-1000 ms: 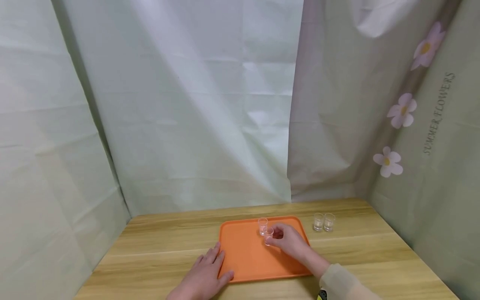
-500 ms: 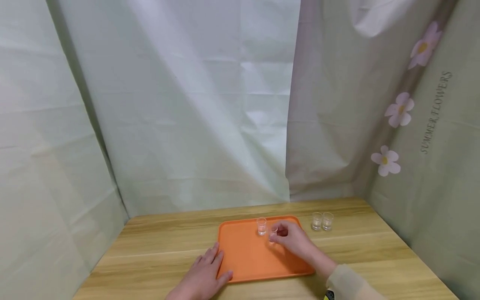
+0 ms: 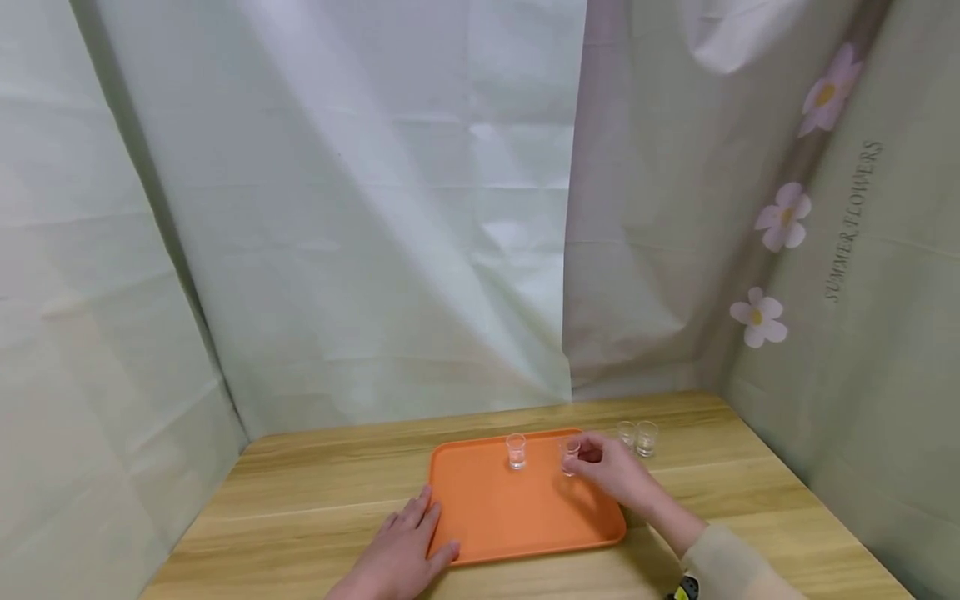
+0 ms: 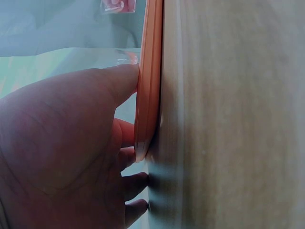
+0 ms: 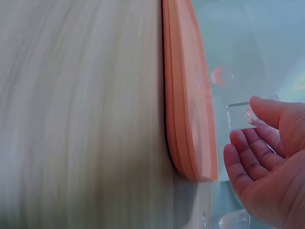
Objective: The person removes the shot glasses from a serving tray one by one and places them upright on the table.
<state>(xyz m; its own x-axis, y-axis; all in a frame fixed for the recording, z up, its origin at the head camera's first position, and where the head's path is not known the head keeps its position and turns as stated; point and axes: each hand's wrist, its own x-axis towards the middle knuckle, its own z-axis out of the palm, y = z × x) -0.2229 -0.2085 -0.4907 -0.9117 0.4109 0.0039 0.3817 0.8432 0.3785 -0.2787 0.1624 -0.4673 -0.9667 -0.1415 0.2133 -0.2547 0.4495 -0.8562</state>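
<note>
In the head view my right hand (image 3: pixel 611 473) pinches a small clear shot glass (image 3: pixel 569 458) between thumb and fingers. It is over the right rear part of an orange tray (image 3: pixel 517 521); from the right wrist, a gap shows between the held glass (image 5: pixel 237 117) and the tray's rim. Another shot glass (image 3: pixel 516 452) stands upright on the tray, left of the held one. My left hand (image 3: pixel 401 546) rests at the tray's left front corner, fingers extended. Up close, its thumb touches the tray's edge (image 4: pixel 148 86) and other fingertips reach the tabletop.
Two more shot glasses stand side by side on the wooden table (image 3: pixel 315 500) beyond the tray's right side. The nearer-right glass (image 3: pixel 647 439) shows fully; the other glass (image 3: pixel 626 433) is partly hidden by my right hand. Pale curtains (image 3: pixel 420 250) enclose the table at back and sides.
My right hand has carried its shot glass rightward, away from the glass standing on the tray, widening the space between them. The left hand stays at the tray's corner. The head view has shifted slightly.
</note>
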